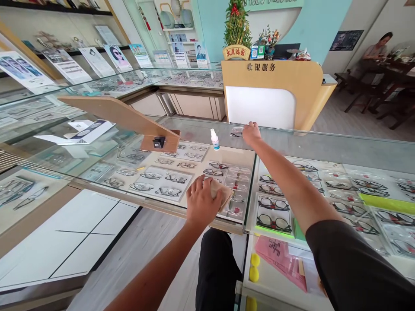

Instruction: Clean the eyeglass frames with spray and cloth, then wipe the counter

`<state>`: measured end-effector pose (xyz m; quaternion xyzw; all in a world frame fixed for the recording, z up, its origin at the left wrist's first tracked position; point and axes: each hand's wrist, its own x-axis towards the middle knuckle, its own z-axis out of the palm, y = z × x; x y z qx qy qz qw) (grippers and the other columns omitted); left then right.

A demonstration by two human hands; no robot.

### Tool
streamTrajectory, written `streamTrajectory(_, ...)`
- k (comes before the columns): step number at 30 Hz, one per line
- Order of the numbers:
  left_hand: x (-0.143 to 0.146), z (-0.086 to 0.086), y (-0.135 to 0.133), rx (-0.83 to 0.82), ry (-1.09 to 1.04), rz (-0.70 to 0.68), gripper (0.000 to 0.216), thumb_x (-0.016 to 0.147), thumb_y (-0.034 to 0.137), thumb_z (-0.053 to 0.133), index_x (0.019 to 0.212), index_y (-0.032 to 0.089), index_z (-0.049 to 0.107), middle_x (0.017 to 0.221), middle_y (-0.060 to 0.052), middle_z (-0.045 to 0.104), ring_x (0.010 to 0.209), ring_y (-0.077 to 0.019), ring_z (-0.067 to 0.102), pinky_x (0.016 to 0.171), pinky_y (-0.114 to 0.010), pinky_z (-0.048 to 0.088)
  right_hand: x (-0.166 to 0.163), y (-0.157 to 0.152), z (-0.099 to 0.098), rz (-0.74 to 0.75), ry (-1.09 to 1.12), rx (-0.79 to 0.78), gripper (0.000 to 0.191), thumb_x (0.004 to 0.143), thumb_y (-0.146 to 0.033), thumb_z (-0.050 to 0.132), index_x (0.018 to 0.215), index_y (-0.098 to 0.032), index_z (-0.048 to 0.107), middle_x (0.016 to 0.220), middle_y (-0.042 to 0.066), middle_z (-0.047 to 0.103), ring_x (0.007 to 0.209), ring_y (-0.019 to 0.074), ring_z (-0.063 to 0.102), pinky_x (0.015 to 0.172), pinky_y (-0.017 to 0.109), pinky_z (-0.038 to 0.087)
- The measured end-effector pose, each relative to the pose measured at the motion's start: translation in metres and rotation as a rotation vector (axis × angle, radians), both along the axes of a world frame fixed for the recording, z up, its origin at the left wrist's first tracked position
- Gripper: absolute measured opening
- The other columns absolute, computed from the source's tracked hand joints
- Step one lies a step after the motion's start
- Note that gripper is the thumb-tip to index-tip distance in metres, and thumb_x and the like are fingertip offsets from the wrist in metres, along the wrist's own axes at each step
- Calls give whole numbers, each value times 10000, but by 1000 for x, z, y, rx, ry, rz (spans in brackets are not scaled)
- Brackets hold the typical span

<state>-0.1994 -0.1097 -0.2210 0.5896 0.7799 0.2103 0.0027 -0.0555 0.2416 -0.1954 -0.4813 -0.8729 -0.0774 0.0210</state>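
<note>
My left hand (203, 201) is on a folded beige cloth (223, 194) over the glass countertop, with its fingers closed around the cloth's near side. At the far edge of the counter, my right hand (252, 133) grips a pair of eyeglasses (237, 132) by one side; their lenses point left. The fingertips there are partly hidden. Between and beyond the hands stands a small white spray bottle (215, 140) with a blue-and-pink label.
Under the glass top (194, 216) lie rows of eyeglass frames (274, 214). A wooden-backed mirror (129, 116) stands at left, near an opened white box (78, 131). Beyond is a wooden cashier desk (272, 73). A person (378, 52) sits far right.
</note>
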Motion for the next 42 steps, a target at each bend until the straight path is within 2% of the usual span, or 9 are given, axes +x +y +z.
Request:
streamTrajectory(8,2,2,-1,-20,-1,-6,469,1002,400,537,1428,216,604,1631,-183,561,1554,-377,477,1295,-575,351,32,-83,38,87,50,82,453,1037,-171,472,1398,-100,736,1527,183,677,1483,395,414,1258,541,289)
streamTrajectory(12,5,5,-1,-16,5,-2,497,984,409,560,1429,194,612,1619,-192,569,1536,-393,489,1294,-578,354,74,-190,70,316,233,89,474,1120,-240,387,1450,-127,708,1630,126,627,1522,388,400,1238,560,352)
streamTrajectory(17,7,2,1,-17,5,-16,512,974,392,567,1441,187,607,1616,-187,574,1526,-400,491,1274,-573,378,149,-357,107,522,347,-200,541,1113,-248,421,1620,-304,601,1660,38,607,1635,388,357,1291,674,349)
streamTrajectory(20,9,2,2,-12,-9,-9,529,979,418,553,1452,189,611,1614,-187,575,1527,-411,482,1280,-587,366,187,-430,95,539,322,-452,523,1115,-309,487,1621,-403,584,1608,2,657,1561,359,492,1267,655,433)
streamTrajectory(23,11,4,3,-47,-23,0,567,984,445,541,1478,171,594,1604,-208,572,1524,-422,478,1281,-598,366,212,-464,44,507,251,-515,430,1124,-303,506,1507,-281,700,1529,47,724,1454,333,596,1237,566,504)
streamTrajectory(27,12,5,5,-78,-27,7,593,991,461,524,1503,166,573,1609,-216,561,1538,-426,464,1287,-608,363,226,-451,-50,350,154,-350,420,1111,-214,521,1481,-164,713,1578,105,686,1462,348,593,1206,532,532)
streamTrajectory(30,10,2,6,-61,-20,5,606,992,482,520,1502,160,580,1613,-214,559,1540,-429,463,1282,-617,373,228,-410,-99,249,94,-222,486,1059,-80,505,1500,-147,699,1628,111,641,1530,355,535,1232,558,497)
streamTrajectory(33,7,-1,7,-48,-13,3,603,989,479,527,1498,160,582,1612,-213,564,1535,-430,470,1277,-624,376,223,-362,-117,160,72,-131,496,1088,-125,457,1536,-128,671,1659,123,608,1553,381,491,1222,572,477)
streamTrajectory(42,1,-5,8,-20,20,-9,574,1000,488,524,1485,186,583,1629,-190,558,1531,-419,490,1265,-617,393,199,-212,-130,-60,45,45,551,1064,-115,431,1586,-87,602,1717,147,534,1571,388,415,1270,521,351)
